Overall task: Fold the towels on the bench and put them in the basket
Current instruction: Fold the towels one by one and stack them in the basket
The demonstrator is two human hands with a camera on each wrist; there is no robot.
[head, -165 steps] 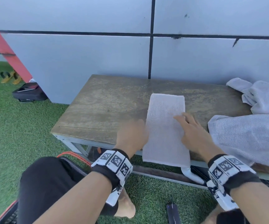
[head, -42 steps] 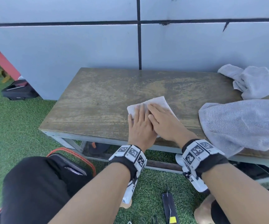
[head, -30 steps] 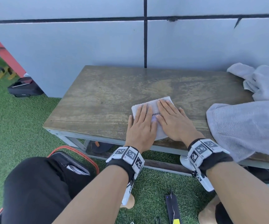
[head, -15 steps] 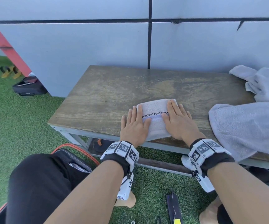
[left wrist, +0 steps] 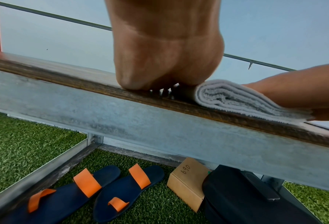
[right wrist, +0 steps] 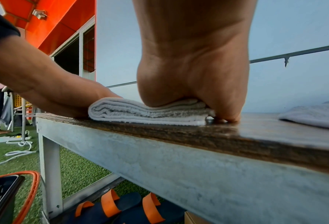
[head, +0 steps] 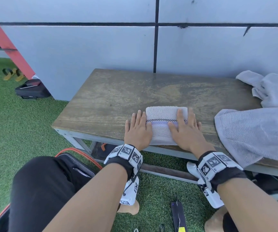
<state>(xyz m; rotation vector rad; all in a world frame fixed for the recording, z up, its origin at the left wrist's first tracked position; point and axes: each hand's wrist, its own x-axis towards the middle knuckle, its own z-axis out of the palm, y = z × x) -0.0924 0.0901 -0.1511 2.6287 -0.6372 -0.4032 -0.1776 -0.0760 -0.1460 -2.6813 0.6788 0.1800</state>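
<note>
While my left hand and right hand press flat, fingers straight, one folded towel lies at bench front edge. Two unfolded towels at 3 o'clock. Two sandals, one box marked "690" under bench.

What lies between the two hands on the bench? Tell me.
The folded towel lies between the left hand and the right hand, both flat at its edges; the head view shows it.
</note>
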